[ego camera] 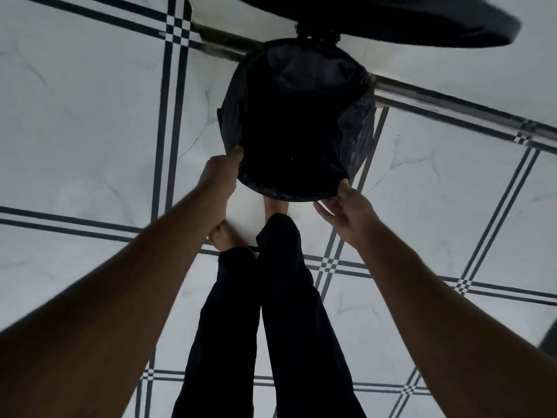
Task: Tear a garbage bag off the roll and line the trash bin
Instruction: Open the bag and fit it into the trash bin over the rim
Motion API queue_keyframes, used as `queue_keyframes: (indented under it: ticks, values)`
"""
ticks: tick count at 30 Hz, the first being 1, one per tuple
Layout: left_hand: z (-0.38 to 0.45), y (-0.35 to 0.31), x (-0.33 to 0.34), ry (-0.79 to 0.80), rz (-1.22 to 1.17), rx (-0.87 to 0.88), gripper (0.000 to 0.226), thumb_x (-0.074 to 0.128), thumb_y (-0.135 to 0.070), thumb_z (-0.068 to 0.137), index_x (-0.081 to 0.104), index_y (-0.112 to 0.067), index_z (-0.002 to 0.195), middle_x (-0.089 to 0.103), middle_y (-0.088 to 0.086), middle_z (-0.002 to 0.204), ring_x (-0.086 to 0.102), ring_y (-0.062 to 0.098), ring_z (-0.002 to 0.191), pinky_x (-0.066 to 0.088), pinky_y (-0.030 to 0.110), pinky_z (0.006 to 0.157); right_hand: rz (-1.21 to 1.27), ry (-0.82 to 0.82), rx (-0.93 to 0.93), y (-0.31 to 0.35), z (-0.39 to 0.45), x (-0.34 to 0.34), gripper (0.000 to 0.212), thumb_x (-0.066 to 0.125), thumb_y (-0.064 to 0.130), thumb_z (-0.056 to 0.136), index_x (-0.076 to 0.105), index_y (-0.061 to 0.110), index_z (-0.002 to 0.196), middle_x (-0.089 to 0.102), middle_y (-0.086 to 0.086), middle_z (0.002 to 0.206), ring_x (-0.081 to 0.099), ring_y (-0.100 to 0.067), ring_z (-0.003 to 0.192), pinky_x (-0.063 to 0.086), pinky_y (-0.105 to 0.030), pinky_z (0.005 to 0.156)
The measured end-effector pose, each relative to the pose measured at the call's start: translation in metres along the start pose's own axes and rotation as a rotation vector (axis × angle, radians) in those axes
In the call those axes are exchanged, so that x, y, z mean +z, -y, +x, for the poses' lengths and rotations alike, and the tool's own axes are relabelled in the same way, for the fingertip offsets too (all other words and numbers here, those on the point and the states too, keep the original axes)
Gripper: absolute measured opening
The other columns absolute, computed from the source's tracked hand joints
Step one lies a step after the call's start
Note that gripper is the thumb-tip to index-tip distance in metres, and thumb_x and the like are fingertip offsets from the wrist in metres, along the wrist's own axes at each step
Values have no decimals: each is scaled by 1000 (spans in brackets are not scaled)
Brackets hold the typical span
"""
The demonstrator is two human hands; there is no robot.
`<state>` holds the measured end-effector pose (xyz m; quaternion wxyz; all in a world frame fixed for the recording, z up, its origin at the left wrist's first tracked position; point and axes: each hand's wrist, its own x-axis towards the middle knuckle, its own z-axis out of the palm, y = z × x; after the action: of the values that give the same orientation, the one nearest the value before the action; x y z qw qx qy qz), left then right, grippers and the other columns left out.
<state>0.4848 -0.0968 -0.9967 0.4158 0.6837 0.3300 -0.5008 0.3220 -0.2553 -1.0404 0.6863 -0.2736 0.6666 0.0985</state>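
Note:
A round trash bin [358, 125] stands on the tiled floor in front of my feet, its lid [422, 22] swung open at the top of the view. A black garbage bag [289, 125] fills the bin, with its edge folded over the rim. My left hand [221, 179] grips the bag's edge at the near left of the rim. On the near right of the rim, my right hand [346, 211] pinches the bag's edge between thumb and fingers. The roll is not in view.
White marble floor tiles [90, 116] with dark stripe borders surround the bin. A metal threshold strip [452, 98] runs diagonally behind the bin. My legs in black trousers [280, 297] and bare feet stand just before the bin.

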Motion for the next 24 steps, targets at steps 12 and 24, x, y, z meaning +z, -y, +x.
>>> queue_keyframes:
  ticks: [12,24]
  values:
    - [49,11,-5,-3,-260,-79,45,41,-49,100,55,-20,131,63,2,128,58,20,118,47,35,99,212,46,-18,-23,17,3,40,48,33,100,50,17,137,66,-3,127,60,-18,120,46,-43,104]
    - [50,20,-8,11,-359,-83,43,35,-46,105,63,-13,106,71,5,104,67,18,102,54,34,93,384,16,-13,-16,18,5,31,56,19,96,59,8,125,69,-11,118,64,-25,113,48,-42,102]
